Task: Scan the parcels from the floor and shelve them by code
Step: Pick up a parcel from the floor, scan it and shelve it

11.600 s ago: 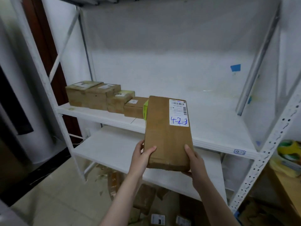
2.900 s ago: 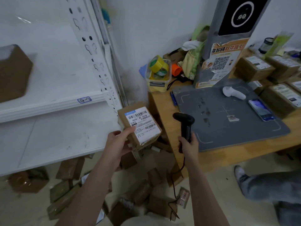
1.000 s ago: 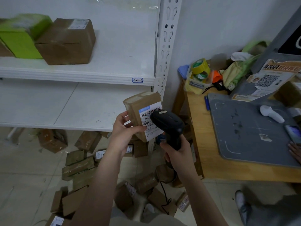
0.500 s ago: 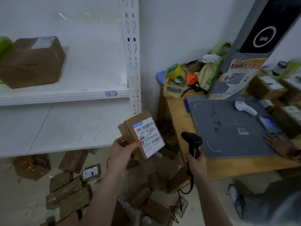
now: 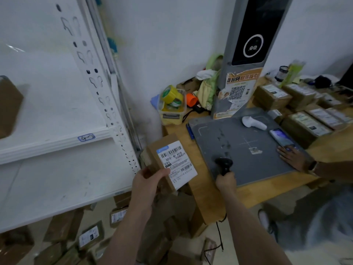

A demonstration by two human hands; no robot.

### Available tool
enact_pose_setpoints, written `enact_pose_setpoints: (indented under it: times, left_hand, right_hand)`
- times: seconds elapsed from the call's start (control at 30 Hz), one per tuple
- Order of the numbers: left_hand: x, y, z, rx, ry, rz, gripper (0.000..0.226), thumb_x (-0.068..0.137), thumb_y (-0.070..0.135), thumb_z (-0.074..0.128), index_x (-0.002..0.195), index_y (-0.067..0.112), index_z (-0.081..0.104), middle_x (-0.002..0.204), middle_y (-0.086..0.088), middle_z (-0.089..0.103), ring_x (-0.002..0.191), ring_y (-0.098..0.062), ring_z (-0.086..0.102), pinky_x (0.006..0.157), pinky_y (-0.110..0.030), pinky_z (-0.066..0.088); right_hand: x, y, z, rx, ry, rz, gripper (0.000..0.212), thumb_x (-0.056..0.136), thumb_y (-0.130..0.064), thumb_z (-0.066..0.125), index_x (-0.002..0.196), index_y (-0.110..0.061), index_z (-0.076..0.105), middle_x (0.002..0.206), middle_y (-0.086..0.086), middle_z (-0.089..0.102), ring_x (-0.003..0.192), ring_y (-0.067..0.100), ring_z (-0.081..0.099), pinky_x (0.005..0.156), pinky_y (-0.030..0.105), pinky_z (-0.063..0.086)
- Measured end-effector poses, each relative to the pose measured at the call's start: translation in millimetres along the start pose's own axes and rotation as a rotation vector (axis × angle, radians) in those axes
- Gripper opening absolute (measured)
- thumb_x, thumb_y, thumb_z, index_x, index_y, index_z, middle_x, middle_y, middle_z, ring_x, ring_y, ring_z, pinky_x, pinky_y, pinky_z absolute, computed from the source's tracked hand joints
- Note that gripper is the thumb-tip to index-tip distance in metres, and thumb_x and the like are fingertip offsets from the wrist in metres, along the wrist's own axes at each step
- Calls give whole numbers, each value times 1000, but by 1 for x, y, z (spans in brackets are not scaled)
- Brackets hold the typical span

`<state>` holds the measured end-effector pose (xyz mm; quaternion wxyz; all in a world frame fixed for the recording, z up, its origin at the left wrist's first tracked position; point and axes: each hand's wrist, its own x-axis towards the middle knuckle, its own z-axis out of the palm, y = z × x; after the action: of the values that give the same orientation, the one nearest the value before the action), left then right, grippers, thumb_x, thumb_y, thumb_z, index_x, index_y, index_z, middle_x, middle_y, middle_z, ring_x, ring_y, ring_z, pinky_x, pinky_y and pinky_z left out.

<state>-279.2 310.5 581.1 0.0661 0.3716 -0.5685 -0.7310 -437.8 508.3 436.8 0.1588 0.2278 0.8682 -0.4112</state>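
Cardboard parcel (image 5: 162, 159), paper label (image 5: 176, 163); scanner (image 5: 223, 165) seemingly matt plastic.

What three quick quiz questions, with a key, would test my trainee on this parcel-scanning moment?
1. True or false: the left hand holds the small brown cardboard parcel with its white label facing the camera.
2. The right hand grips: A the black handheld barcode scanner; B the parcel; C nothing.
3. What does the white handheld scanner lie on?
Key: 1 true; 2 A; 3 the grey rectangular mat.
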Motion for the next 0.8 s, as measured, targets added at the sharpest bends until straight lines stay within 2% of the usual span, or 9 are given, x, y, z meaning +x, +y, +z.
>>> enact_pose_setpoints:
  times: [0.1,0.23,0.37,0.5,0.57,0.63,0.7,0.8]
  left_hand:
    - [2,7,11,16,-21,23,35,82,15,78,116,15,69,105,0,77,96,-18,73,82,-37,60]
    - [6,10,19,47,-33,10,37,82,16,79,117,15,69,106,-2,77,98,-21,73,89,-45,59]
    - [6,11,27,56,-41,10,41,81,17,79,121,15,68,107,-1,76,100,-19,72,93,-47,58]
    - [6,12,29,48,-54,23,39,83,16,78,121,16,67,107,1,76,97,-15,72,83,-39,60]
    - [4,11,28,46,-55,27,40,83,16,78,121,15,66,108,0,76,95,-13,72,76,-34,59]
    - [3,10,25,48,-47,25,39,83,16,78,121,15,67,107,0,76,94,-13,72,74,-32,58]
    - [3,9,19,49,-34,11,39,83,17,78,120,14,67,105,-1,77,93,-15,73,79,-38,61]
    - [2,15,4,8,6,-1,41,82,18,79,120,10,65,106,-5,77,91,-18,75,82,-43,62]
  right_hand:
    - [9,4,0,-50,14,35,41,99,-11,49,135,3,35,127,26,54,115,41,55,89,48,51]
    - [12,12,-1,-99,-2,86,51,98,-14,51,141,2,30,136,26,47,119,41,51,93,49,50]
    - [9,16,-1,-157,57,81,56,94,-15,57,141,1,30,147,25,33,135,40,32,102,49,39]
    - [1,13,-2,-81,122,87,60,89,-16,63,138,1,33,146,24,33,136,39,29,104,53,38]
    - [-6,9,-2,-24,210,73,60,87,-16,66,135,1,35,143,25,35,134,40,31,104,53,38]
    - [-18,1,-2,37,340,16,58,84,-16,68,133,0,39,140,24,39,132,40,33,104,55,37]
    - [-33,-11,-4,126,455,-104,57,82,-14,68,133,-5,44,140,20,43,132,38,34,105,54,35]
    - [-61,-38,-3,331,457,-346,45,84,-7,66,126,-10,53,134,12,51,126,29,42,104,46,37]
